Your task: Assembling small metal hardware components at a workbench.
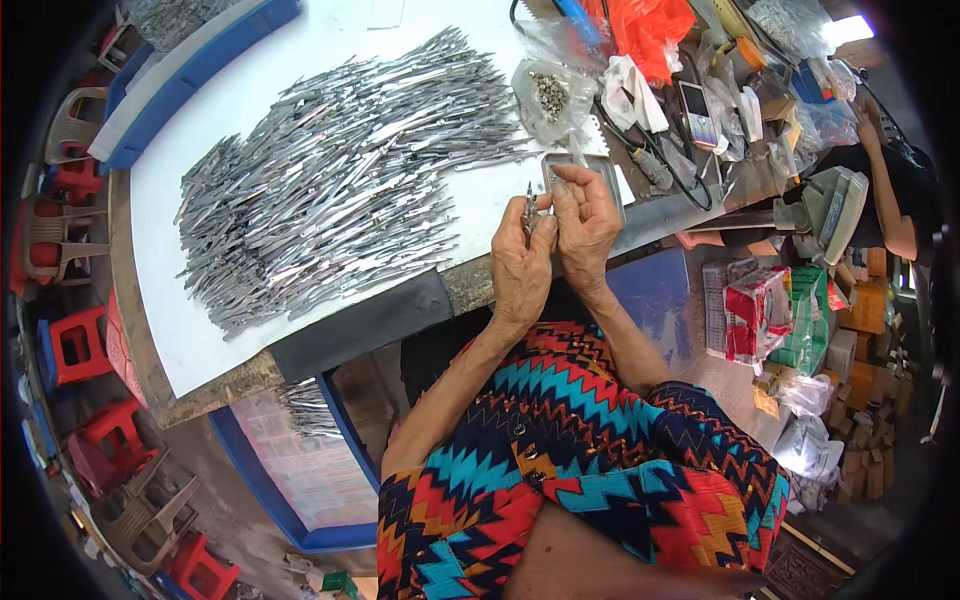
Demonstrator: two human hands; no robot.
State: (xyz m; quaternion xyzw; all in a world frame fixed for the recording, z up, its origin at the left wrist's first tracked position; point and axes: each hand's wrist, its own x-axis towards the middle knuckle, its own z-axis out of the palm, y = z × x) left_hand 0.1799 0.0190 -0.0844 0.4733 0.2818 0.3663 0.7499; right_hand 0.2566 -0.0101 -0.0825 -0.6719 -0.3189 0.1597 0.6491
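My left hand point(520, 262) grips a small slim metal piece point(528, 200) that points up from its fingers, near the table's front edge. My right hand point(586, 222) is closed beside it, fingertips pinching at the same piece where the two hands meet. Just behind my hands lies a small clear tray point(607, 170). A large heap of thin silvery metal strips point(340, 180) covers the white table top point(250, 90) to the left of my hands.
A clear bag of small metal parts point(550, 95), an orange bag point(650, 30), a phone point(698, 112), cables and packets crowd the table's right end. Another person's arm point(885, 190) is at far right. Red stools point(75, 345) stand left; boxes point(760, 315) sit on the floor.
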